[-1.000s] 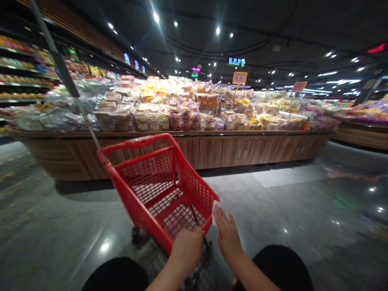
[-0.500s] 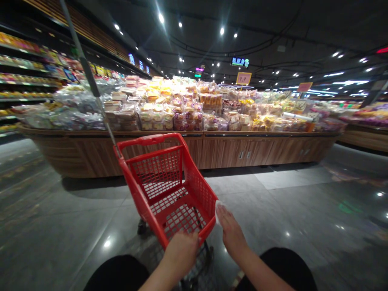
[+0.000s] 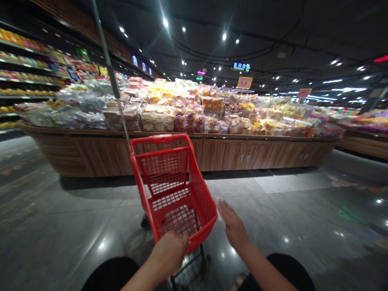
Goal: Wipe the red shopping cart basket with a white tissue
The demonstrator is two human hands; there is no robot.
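A small red shopping cart (image 3: 198,190) stands in front of me, its basket bare inside and its grid floor showing. My left hand (image 3: 172,252) is closed around the near rim of the basket. To the right of the cart, my right hand (image 3: 232,222) has its fingers stretched together, with a thin white wipe (image 3: 219,212) under them, blurred and partly hidden. A narrow gap separates that hand from the cart's side wall. A tall grey pole (image 3: 110,68) rises from the cart's far left corner.
A long wooden display counter (image 3: 169,151) piled with packaged breads (image 3: 188,111) runs across behind the cart. Stocked shelves (image 3: 26,74) line the left side. Shiny grey floor tiles (image 3: 273,214) extend around the cart, and my dark-clothed knees (image 3: 110,273) flank it.
The cart has turned and shifted slightly right in view. My left hand has moved a little left and down. My right hand, with the wipe, has come away from the cart's right edge.
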